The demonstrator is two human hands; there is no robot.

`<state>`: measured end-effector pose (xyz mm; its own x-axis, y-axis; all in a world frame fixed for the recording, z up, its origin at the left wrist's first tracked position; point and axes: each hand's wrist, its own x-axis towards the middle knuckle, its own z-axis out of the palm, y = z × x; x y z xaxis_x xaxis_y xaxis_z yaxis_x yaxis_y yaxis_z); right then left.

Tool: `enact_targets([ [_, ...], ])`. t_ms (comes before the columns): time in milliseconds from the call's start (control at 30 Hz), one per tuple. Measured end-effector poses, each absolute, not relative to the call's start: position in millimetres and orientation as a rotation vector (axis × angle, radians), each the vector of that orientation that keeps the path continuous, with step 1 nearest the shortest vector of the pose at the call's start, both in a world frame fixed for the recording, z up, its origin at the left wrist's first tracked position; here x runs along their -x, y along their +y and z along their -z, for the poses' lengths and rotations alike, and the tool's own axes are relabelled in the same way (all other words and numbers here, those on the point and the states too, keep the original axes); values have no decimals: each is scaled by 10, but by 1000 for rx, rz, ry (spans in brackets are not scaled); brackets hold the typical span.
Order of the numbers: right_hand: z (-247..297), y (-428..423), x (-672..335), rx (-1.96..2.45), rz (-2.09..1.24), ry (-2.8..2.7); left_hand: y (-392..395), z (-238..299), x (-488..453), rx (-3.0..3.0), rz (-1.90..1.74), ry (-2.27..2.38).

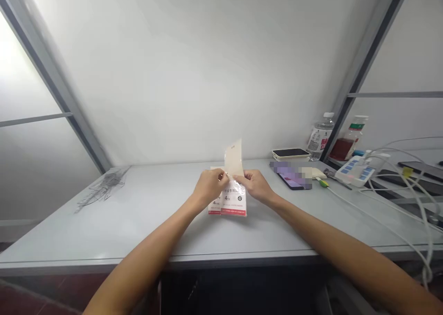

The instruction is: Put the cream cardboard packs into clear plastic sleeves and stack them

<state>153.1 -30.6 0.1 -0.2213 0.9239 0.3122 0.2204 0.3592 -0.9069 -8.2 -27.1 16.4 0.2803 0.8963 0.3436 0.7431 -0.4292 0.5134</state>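
Observation:
My left hand [209, 189] and my right hand [254, 186] meet above the table, and their fingertips pinch the top of a clear plastic packet [233, 202] with a white and red printed label. A cream paper sheet [233, 158] stands up from the packet's top, between my hands. Partly under my left hand lies a second white and red packet [214, 206], overlapping the first. My fingers hide the packet's top edge, and the small print is unreadable.
Both packets rest on a pale grey table [104, 232]. At its right stand a phone [290, 181], a dark-topped flat box [290, 154], several bottles [320, 137], and a power strip [356, 169] with white cables. A dark wire tangle [104, 185] lies at left.

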Motion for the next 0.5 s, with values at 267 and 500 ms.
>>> enact_targets([
  [267, 54, -290, -1528, 985, -872, -1673, -271, -164, 72, -2185, -937, 1499],
  [500, 135, -271, -1523, 974, -805, -1686, -277, -195, 55, -2173, -910, 1566],
])
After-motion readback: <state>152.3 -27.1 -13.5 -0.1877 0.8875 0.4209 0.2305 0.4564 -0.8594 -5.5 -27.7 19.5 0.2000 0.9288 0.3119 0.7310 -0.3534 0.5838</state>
